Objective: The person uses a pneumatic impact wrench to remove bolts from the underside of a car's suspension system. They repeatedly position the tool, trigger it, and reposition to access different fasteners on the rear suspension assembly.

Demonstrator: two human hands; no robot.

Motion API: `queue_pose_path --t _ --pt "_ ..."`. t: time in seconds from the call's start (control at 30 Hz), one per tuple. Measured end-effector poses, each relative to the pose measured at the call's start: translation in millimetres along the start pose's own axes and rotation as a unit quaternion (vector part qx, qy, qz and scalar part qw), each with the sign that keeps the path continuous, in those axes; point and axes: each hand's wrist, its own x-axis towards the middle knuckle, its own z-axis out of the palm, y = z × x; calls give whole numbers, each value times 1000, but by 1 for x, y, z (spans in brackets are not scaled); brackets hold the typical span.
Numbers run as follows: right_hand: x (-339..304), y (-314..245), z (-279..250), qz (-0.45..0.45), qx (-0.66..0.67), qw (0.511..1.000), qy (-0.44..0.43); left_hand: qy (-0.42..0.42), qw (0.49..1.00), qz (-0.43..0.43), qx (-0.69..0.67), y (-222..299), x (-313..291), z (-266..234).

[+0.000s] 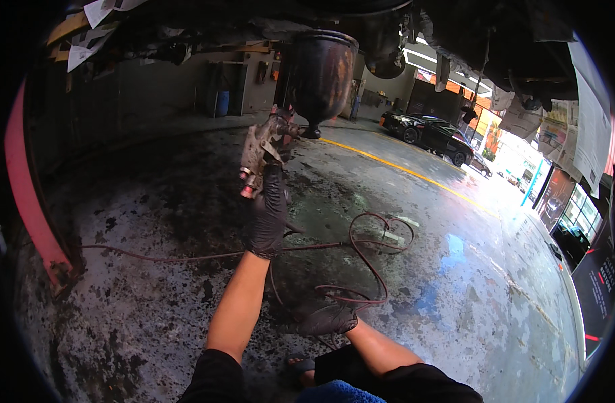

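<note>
My left hand (268, 218), in a black glove, is raised and closed around the handle of a spray gun (257, 156). The gun's metal body is stained, and a large dark cup (322, 77) with brown streaks sits upright on it, near the underside overhead. A thin dark red hose (368, 269) hangs below the gun and loops over the floor. Lower down, my right hand (324, 318), gloved in black too, is beside the hose, fingers pointing left. Blur hides whether those fingers grip the hose.
Dark vehicle underside (213, 30) spans the top, with newspaper sheets (586, 121) hanging at its edges. A red lift post (33, 188) stands left. Behind are a yellow floor line (401, 168), a black car (428, 134) and a blue drum (222, 103). The concrete floor is stained.
</note>
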Motion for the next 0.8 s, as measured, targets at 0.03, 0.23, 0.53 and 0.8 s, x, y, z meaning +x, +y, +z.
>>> queue_pose_path --t 0.03,0.23,0.53,0.8 --pt "-9 1 -12 33 34 999 21 -21 999 -32 32 -1 -5 -1" --pt "-38 -27 -53 -86 196 836 505 -29 982 185 -41 6 -33 29" --pt "-27 -57 -100 -159 110 838 511 -52 930 341 126 41 -67 62" --pt "-20 -42 -109 -193 301 702 616 -193 867 394 235 53 -72 64"
